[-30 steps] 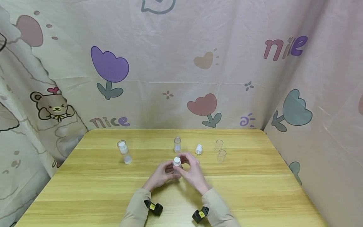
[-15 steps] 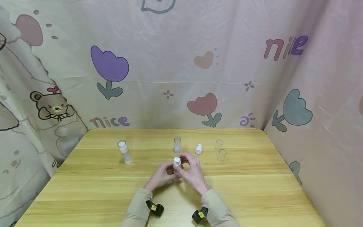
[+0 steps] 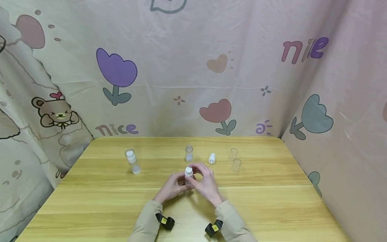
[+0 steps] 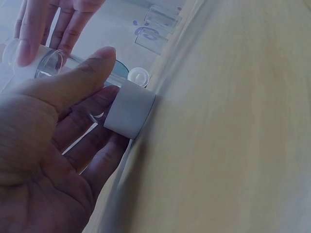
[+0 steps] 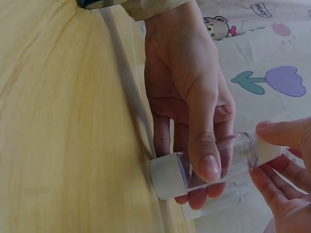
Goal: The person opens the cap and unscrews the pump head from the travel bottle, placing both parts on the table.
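Observation:
A small clear pump bottle with a white base and a white top stands upright between both hands, its base at the table. My left hand grips the clear body low down, thumb on the near side in the left wrist view. My right hand pinches the white top between thumb and fingers, as the right wrist view also shows. A clear bottle without its white top stands just behind. To its right is a loose white pump top. The fingers partly hide the held bottle's body.
Two clear caps stand at the back right of the wooden table. At the back left stands another bottle with a white top under a clear cap. A printed cloth hangs around the table's back and sides.
The left hand's fingers have shifted slightly around the bottle since one second ago. The bottle, the right hand and the other things stay where they were.

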A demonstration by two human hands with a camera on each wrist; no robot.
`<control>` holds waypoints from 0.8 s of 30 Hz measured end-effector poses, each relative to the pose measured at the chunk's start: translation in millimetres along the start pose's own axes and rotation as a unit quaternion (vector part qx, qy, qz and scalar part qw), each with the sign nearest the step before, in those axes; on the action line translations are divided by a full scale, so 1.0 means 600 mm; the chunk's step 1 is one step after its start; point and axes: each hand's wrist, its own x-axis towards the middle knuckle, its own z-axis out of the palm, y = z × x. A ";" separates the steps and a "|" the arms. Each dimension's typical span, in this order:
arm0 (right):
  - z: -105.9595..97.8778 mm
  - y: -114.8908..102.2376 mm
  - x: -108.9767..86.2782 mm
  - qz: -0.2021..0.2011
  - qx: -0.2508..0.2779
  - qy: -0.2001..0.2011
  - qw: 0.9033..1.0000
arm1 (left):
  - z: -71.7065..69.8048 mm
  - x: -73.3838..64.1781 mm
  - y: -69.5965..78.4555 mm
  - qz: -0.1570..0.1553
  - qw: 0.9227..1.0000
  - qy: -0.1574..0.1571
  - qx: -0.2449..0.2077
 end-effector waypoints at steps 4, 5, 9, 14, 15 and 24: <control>-0.003 0.000 0.001 0.003 0.007 -0.017 1.000 | -0.001 0.001 -0.003 0.001 1.000 -0.001 0.002; -0.004 0.000 0.001 0.005 0.008 -0.021 1.000 | -0.001 0.001 -0.004 0.002 1.000 -0.002 0.000; -0.005 0.000 0.000 0.014 0.000 -0.028 1.000 | 0.000 0.003 -0.005 0.009 1.000 -0.005 -0.001; 0.004 -0.003 -0.004 0.024 -0.032 0.004 0.999 | 0.000 0.004 -0.008 0.009 1.000 -0.007 0.000; 0.006 -0.003 -0.004 0.025 -0.038 0.014 0.999 | 0.000 0.005 -0.008 0.008 1.000 -0.006 0.002; 0.020 -0.006 -0.007 0.009 -0.051 0.061 0.997 | 0.000 0.004 -0.006 0.007 1.000 0.002 0.008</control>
